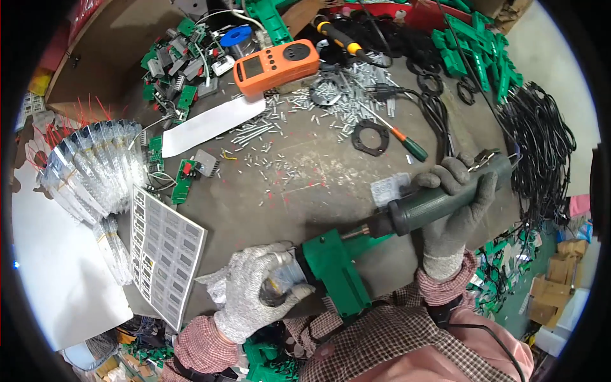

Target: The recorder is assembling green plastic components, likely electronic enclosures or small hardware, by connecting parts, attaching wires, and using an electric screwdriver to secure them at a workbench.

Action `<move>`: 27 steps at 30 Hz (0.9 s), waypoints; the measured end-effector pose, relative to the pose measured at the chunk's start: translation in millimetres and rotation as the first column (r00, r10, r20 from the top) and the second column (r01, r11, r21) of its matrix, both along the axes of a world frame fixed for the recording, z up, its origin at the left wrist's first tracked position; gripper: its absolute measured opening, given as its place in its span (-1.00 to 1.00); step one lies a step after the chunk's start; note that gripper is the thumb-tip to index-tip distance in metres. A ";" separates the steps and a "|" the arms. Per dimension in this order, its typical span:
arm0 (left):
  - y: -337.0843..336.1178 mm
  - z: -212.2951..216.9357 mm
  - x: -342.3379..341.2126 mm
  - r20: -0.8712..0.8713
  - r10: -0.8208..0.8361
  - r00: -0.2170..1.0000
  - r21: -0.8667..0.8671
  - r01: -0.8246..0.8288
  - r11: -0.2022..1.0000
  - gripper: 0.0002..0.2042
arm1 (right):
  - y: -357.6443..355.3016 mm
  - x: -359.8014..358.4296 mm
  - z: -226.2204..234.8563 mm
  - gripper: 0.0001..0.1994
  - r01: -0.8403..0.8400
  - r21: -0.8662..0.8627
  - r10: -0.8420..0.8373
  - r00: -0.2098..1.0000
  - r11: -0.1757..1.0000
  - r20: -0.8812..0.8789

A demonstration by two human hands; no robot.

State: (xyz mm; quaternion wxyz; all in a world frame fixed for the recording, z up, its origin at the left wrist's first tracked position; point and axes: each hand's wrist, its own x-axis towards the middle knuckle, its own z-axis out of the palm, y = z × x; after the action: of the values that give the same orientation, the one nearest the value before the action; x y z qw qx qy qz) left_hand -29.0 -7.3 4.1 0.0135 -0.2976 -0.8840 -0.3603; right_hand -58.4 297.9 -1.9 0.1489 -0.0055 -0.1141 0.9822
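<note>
We have the housing [337, 272] at the table's [267, 219] near edge, our left hand [251, 293] curled round its clear end [286, 277], our right hand [455, 230] wrapped round the driver [423, 209], bit [354, 233] towards it. We judge the housing light, stiff, slightly slick, best held there; the driver seems heavier, wanting a full palm

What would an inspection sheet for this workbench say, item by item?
Surface: grey tabletop, with red specks and scattered screws.
Job's things: green housing; dark green power screwdriver, its tip pointing at the housing.
Clutter: orange meter, orange-and-green hand screwdriver, circuit boards.
Grips: left grip, gloved, around a round part beside the housing; right grip, gloved, around the power screwdriver.
Cables: black cables heaped at far right.
Surroundings: cardboard boxes at lower right.
</note>
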 end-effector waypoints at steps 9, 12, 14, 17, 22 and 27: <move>-1.1 -3.7 4.5 -0.030 -0.003 1.000 -0.057 0.002 0.998 -0.36 | 14.9 21.2 -16.3 -0.64 -0.009 -0.047 0.005 0.995 0.999 -0.098; -0.7 -2.6 6.2 -0.045 0.011 0.999 -0.043 -0.013 0.999 -0.37 | 12.5 19.9 -19.5 -0.64 -0.012 -0.066 0.006 0.995 0.998 -0.097; 0.1 0.7 8.1 -0.016 0.028 0.999 -0.067 -0.029 0.997 -0.38 | 9.0 24.1 -20.0 -0.65 -0.020 -0.104 0.008 0.993 0.994 -0.116; 1.7 -3.1 4.4 -0.018 0.009 1.000 -0.038 -0.010 0.999 -0.37 | 11.1 20.5 -22.3 -0.65 -0.010 -0.104 -0.003 0.991 0.994 -0.131; -1.9 -5.6 7.4 -0.022 0.013 1.000 -0.039 -0.014 0.999 -0.35 | 13.8 23.5 -20.0 -0.65 0.059 -0.073 -0.065 0.994 0.996 -0.084; -0.3 -6.1 3.7 -0.022 0.024 0.999 -0.034 -0.025 0.999 -0.36 | 10.6 20.5 -18.0 -0.66 0.039 -0.064 -0.045 0.996 0.997 -0.081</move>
State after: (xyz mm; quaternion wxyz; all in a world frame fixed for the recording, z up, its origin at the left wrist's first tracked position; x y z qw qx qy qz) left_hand -25.2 -7.6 -2.0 0.0222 -0.2907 -0.8935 -0.3417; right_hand -38.0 308.5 -19.9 0.1739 0.0278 -0.0771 0.9814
